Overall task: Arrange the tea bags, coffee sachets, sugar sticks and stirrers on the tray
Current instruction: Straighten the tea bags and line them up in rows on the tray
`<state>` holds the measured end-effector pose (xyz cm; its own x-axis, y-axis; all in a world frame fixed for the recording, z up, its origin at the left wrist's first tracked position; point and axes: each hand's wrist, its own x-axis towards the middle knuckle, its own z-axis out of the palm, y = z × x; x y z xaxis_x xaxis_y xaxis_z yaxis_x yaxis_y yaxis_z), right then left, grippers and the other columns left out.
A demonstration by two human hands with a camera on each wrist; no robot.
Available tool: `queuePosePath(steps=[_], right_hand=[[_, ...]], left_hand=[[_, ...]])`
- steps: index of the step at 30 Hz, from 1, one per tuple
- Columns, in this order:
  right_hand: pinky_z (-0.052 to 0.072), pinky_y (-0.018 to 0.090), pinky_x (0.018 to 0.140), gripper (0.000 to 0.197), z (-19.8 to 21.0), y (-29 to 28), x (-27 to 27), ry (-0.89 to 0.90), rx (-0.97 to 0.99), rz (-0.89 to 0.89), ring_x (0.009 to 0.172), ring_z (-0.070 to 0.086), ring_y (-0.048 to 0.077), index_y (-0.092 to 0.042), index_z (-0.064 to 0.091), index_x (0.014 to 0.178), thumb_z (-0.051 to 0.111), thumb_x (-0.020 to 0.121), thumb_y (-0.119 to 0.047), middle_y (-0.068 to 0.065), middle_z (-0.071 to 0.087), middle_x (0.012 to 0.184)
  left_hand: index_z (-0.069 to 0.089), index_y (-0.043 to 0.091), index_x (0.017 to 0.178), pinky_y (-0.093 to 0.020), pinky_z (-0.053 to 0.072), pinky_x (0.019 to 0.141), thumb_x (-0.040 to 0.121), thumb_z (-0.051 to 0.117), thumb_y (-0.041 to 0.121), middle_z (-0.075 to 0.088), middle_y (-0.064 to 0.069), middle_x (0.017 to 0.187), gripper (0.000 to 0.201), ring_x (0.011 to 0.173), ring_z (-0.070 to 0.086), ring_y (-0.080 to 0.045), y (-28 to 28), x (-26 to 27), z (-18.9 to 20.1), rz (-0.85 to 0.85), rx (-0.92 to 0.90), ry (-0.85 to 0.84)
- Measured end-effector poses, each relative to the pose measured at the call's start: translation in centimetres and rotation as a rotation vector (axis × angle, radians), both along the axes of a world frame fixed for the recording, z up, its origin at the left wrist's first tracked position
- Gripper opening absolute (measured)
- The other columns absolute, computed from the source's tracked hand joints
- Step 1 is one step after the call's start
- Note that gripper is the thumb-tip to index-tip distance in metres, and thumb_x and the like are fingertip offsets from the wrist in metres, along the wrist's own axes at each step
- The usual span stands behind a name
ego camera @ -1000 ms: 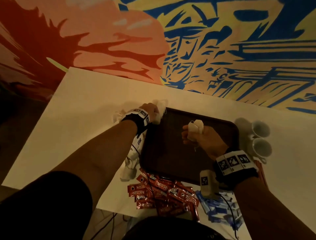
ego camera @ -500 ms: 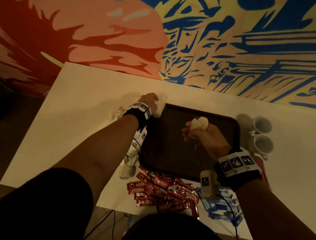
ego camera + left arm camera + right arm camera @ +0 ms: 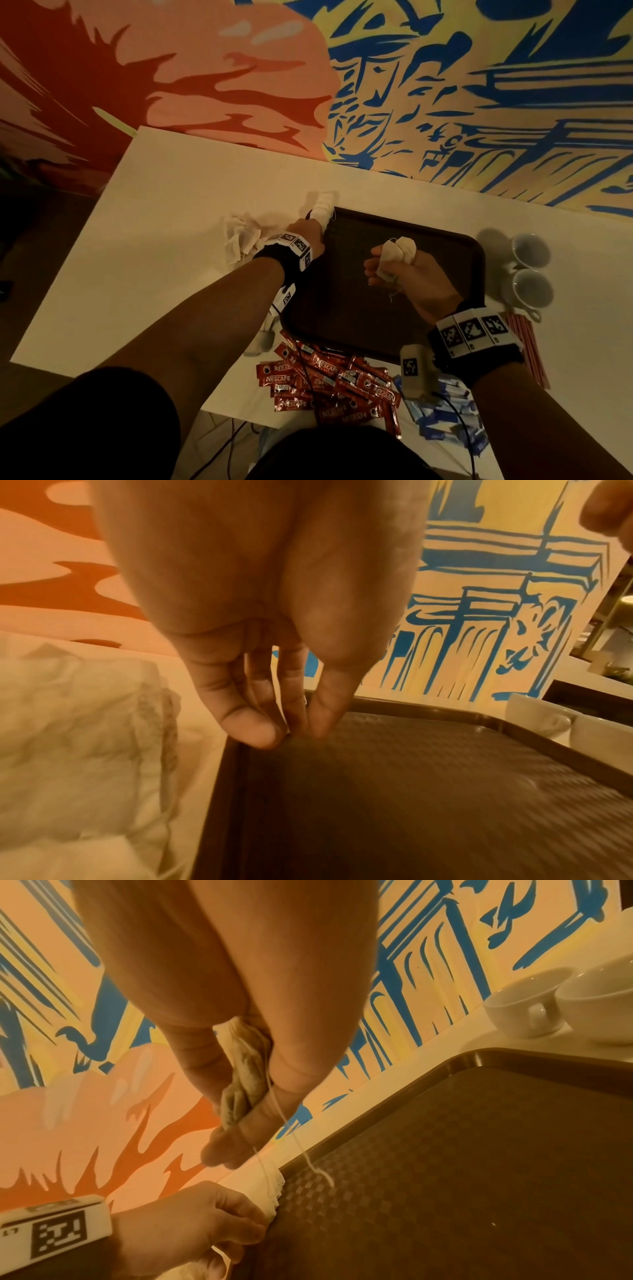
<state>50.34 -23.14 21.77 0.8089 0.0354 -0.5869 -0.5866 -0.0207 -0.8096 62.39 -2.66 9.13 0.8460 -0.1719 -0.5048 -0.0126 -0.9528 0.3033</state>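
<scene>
My right hand (image 3: 407,277) hovers over the brown tray (image 3: 455,246), fingers curled round a small bunch of tea bags (image 3: 394,255), strings dangling. My left hand (image 3: 308,233) pinches more tea bags (image 3: 323,207) at the tray's far-left corner; in the left wrist view my fingers hide them. Coffee sachets (image 3: 329,387) lie nearer me, partly under my forearm.

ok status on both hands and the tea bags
Left hand pinching tea bags at tray far-left corner. Right hand gripping more tea bags over the tray. Nothing in the way.
</scene>
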Motion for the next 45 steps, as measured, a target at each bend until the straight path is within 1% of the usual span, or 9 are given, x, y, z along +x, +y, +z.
queuePosePath(steps=[9, 15, 20, 25, 28, 31, 36, 41, 45], right_hand=[[0.061, 0.036, 0.082, 0.020, 0.1, -0.7, -0.4, -0.016, -0.021, 0.013, 0.098, 0.070, 0.025, -0.009, 0.065, 0.111, 0.048, 0.103, -0.002, 0.017, 0.070, 0.107], [0.062, 0.033, 0.079, 0.020, -0.2, -1.1, -0.5, -0.010, -0.029, 0.017, 0.097, 0.071, 0.023, -0.009, 0.065, 0.111, 0.048, 0.103, -0.002, 0.016, 0.070, 0.107], [0.061, 0.034, 0.081, 0.020, -0.6, -1.1, -0.3, -0.004, -0.017, 0.021, 0.099, 0.071, 0.024, -0.009, 0.065, 0.112, 0.049, 0.103, -0.003, 0.016, 0.070, 0.108], [0.063, 0.035, 0.079, 0.024, -0.5, -1.2, 0.0, 0.042, 0.147, -0.031, 0.099, 0.069, 0.029, -0.002, 0.064, 0.118, 0.045, 0.105, -0.009, 0.019, 0.069, 0.108], [0.060, 0.039, 0.084, 0.033, -0.3, -1.2, 0.2, 0.104, 0.252, -0.077, 0.101, 0.068, 0.032, -0.002, 0.064, 0.117, 0.036, 0.107, -0.013, 0.022, 0.069, 0.110], [0.059, 0.042, 0.087, 0.036, -0.3, -1.4, 0.1, 0.120, 0.279, -0.079, 0.105, 0.068, 0.033, -0.005, 0.064, 0.119, 0.033, 0.108, -0.017, 0.023, 0.069, 0.116], [0.058, 0.043, 0.095, 0.031, 0.6, -2.6, -0.6, 0.060, 0.269, -0.003, 0.117, 0.067, 0.029, -0.004, 0.060, 0.130, 0.040, 0.108, -0.015, 0.014, 0.071, 0.123], [0.060, 0.041, 0.091, 0.028, 2.3, -3.1, -1.3, -0.028, 0.248, 0.030, 0.113, 0.069, 0.030, 0.001, 0.062, 0.126, 0.050, 0.104, -0.014, 0.015, 0.070, 0.123], [0.062, 0.037, 0.085, 0.025, 3.8, -3.0, -2.3, -0.064, 0.250, 0.035, 0.102, 0.073, 0.030, -0.001, 0.067, 0.118, 0.060, 0.100, -0.016, 0.015, 0.073, 0.113]], left_hand=[[0.067, 0.011, 0.115, -0.031, 0.051, 0.073, 0.085, 0.065, 0.024, 0.068, -0.008, 0.109, 0.032, 0.090, 0.065, -0.029, -0.4, 1.0, -0.1, 0.014, 0.000, 0.005], [0.055, 0.011, 0.132, -0.030, 0.046, 0.073, 0.085, 0.065, 0.022, 0.066, -0.009, 0.109, 0.049, 0.081, 0.057, -0.027, -0.5, 1.2, 0.0, 0.039, -0.036, -0.022], [0.063, 0.010, 0.122, -0.032, 0.054, 0.076, 0.088, 0.064, 0.028, 0.067, -0.010, 0.112, 0.038, 0.091, 0.065, -0.029, -0.7, 0.8, -0.1, 0.010, 0.009, 0.025], [0.062, 0.010, 0.122, -0.030, 0.047, 0.073, 0.090, 0.064, 0.031, 0.066, -0.009, 0.113, 0.038, 0.095, 0.065, -0.029, -0.8, 0.7, 0.2, 0.037, -0.018, 0.027], [0.067, 0.012, 0.111, -0.028, 0.043, 0.072, 0.091, 0.062, 0.033, 0.067, -0.007, 0.107, 0.029, 0.090, 0.063, -0.026, -0.8, 0.2, 0.8, 0.028, -0.044, 0.042], [0.070, 0.015, 0.108, -0.027, 0.042, 0.073, 0.091, 0.061, 0.034, 0.068, -0.006, 0.108, 0.027, 0.098, 0.066, -0.027, -0.7, -0.8, 2.2, 0.051, -0.084, 0.043], [0.068, 0.015, 0.122, -0.025, 0.043, 0.088, 0.094, 0.064, 0.031, 0.067, -0.004, 0.122, 0.032, 0.114, 0.062, -0.023, -0.4, -4.2, 7.0, 0.133, -0.255, -0.040], [0.069, 0.029, 0.113, -0.031, 0.051, 0.095, 0.090, 0.069, 0.040, 0.069, 0.010, 0.115, 0.025, 0.103, 0.064, -0.005, 0.1, -8.5, 12.0, 0.214, -0.548, -0.040], [0.068, 0.023, 0.120, -0.033, 0.060, 0.084, 0.092, 0.069, 0.036, 0.070, 0.009, 0.110, 0.031, 0.095, 0.069, -0.007, -1.1, -12.4, 16.7, 0.254, -0.847, 0.034]])
